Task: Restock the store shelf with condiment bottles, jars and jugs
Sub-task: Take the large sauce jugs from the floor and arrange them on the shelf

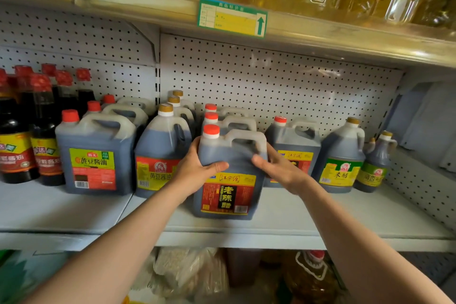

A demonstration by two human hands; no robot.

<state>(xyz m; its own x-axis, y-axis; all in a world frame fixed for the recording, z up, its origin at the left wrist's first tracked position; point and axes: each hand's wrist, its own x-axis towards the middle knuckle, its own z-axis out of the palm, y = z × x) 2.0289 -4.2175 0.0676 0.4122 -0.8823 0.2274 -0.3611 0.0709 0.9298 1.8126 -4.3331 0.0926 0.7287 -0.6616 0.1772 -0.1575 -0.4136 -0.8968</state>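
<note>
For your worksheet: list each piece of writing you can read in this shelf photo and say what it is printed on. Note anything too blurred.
"老陈醋": vinegar jug held by left hand and right hand.
"黄豆酱油": green-label jug.
"黄豆酱油": round jug.
"米醋": yellow-label jug.
"商品标价签": price tag on upper shelf edge; its entries are unreadable.
Dark bottles, small jug, barcodes: too blurred.

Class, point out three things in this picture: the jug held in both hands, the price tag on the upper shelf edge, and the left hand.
Jug (228, 195): head view, on its red front label.
Price tag (233, 17): head view, on its yellow middle.
Left hand (197, 170): head view, on the back of the hand.
</note>
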